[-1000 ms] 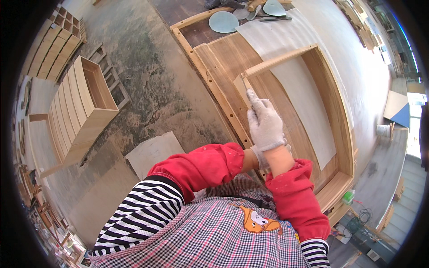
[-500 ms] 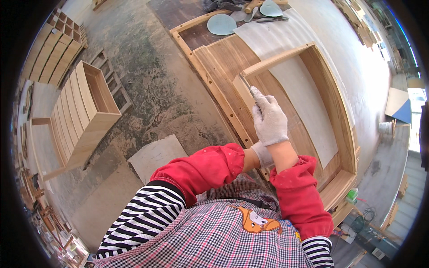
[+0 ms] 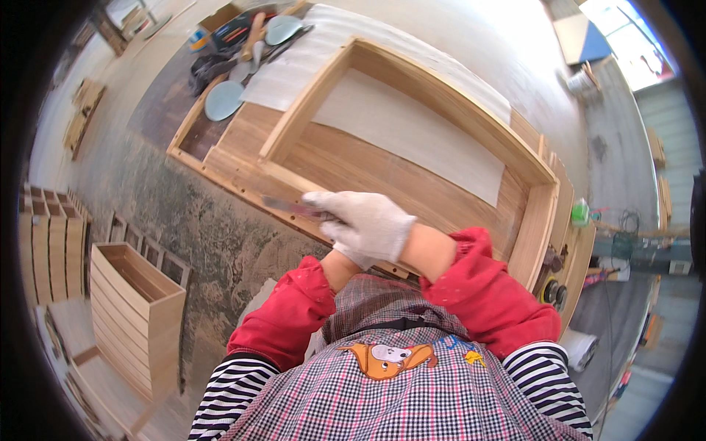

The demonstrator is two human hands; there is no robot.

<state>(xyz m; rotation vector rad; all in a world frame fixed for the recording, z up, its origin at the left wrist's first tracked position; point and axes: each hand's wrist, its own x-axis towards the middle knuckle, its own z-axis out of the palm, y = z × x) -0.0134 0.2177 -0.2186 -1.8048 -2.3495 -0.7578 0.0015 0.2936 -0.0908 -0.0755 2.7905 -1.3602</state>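
Apron (image 3: 397, 400), checked, 1 pc. L hand (image 3: 357, 256), gloved, mostly hidden under R hand (image 3: 368, 220); grip can't tell. R hand: wht-gloved, fingers closed round thin tool (image 3: 281, 203), blurred, pointing L over near edge of desk (image 3: 229, 185). Wood frame (image 3: 434, 92), 4-sided, open, on desk just beyond hands. Wht sheet (image 3: 412, 154), on desk, inside & past frame. Pale-blue discs (image 3: 223, 101), 2 pcs, far L end. Tan/blue board (image 3: 577, 37), bkgd, far R.

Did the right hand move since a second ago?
Yes. The right hand moved away from the wooden frame's near left corner, back toward the person's body.
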